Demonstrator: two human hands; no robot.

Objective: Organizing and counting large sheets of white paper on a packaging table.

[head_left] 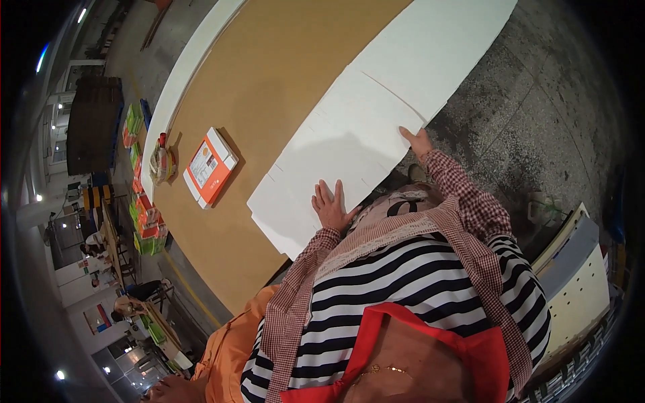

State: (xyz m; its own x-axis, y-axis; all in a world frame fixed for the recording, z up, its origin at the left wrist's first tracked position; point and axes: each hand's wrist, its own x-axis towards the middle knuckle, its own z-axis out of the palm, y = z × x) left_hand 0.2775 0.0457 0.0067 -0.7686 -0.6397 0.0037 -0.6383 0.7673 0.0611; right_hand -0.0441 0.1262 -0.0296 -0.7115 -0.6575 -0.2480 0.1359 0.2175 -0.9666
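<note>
Both hands are resting on the white flat-cut cardboard sheet (363, 127) lying lengthwise across the brown table (269, 80), the left hand (329, 205) pressing flat with fingers spread mid-sheet, the right hand (418, 142) touching its near edge, fingers together.

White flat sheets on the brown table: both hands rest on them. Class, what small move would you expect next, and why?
Probably sliding the top white sheet toward the body. The left hand lies flat on the stack's near end and the right hand touches its edge by the table side; neither hand has a grip on anything yet. The stack's edges look slightly fanned.
</note>
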